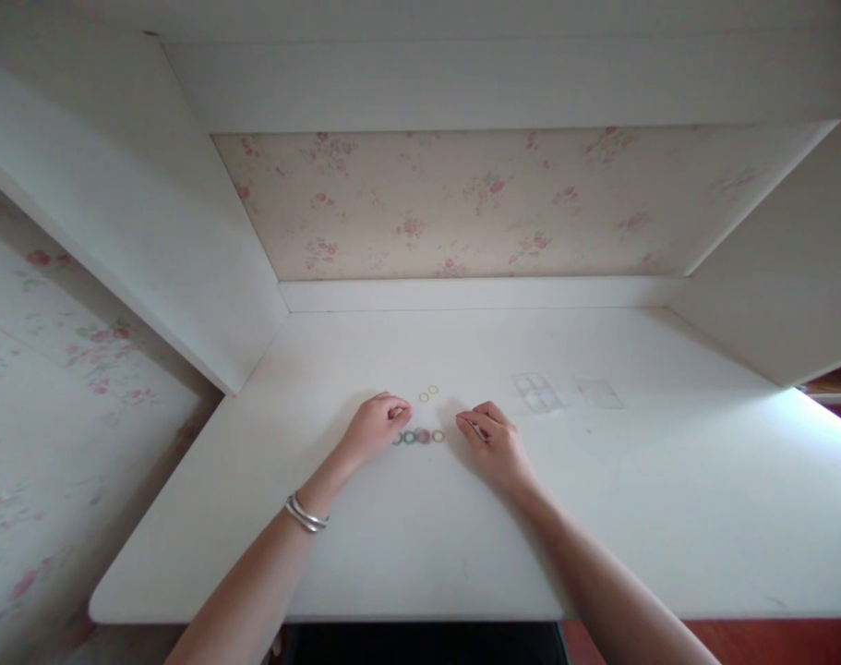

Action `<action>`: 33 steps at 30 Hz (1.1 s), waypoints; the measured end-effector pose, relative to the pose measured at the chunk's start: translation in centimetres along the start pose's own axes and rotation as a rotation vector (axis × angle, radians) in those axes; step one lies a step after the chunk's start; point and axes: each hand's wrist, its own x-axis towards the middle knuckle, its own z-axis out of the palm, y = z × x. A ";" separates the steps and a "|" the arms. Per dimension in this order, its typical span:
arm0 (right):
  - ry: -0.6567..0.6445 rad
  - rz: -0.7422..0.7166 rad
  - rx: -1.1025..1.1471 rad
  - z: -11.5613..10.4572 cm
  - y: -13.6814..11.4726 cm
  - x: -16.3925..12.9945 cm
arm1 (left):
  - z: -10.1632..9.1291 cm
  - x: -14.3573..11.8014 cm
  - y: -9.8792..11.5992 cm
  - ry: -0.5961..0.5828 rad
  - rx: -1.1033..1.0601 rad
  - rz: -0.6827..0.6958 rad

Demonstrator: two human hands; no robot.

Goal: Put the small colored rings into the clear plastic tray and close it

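1. A short row of small flat plastic rings (418, 436) is seen just below the centre of the frame, on the white wooden desk (600, 517). The long axis of the row runs left to right across the picture.
2. Four rings can be counted in the row: two greenish, one pinkish and one yellow at the right end. Whether a fifth is hidden under the fingers cannot be told.
3. Two more thin yellow rings (428, 393) lie side by side just above the row, apart from it.
4. The left hand (375, 427) is rested at the left end of the row, its fingers curled and pressed together at the tips; what is pinched there is too small to tell.
5. The right hand (493, 439) is laid just right of the row, fingers bent and close together, not touching the rings.
6. A silver bangle (305, 513) is worn on the left wrist.
7. Two clear plastic pieces (539, 392) lie towards the right of the desk.
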 end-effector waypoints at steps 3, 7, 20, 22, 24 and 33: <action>0.020 0.030 0.028 -0.1 0.1 0.2 | 0.7 1.9 0.9 -0.017 0.114 0.049; 0.013 0.042 0.064 -0.4 0.2 0.2 | 1.7 3.7 1.3 -0.089 0.260 0.029; -0.007 0.006 0.088 -0.5 0.1 0.4 | 1.7 2.8 3.1 -0.156 0.224 0.106; -0.003 0.004 0.090 -0.5 0.1 0.4 | 1.4 1.9 3.8 -0.157 0.214 0.128; -0.004 0.005 0.087 -0.5 0.1 0.4 | 1.3 0.9 4.5 -0.170 0.227 0.146; 0.001 0.006 0.052 -0.6 0.2 0.3 | 2.6 -0.7 5.4 -0.176 0.370 0.217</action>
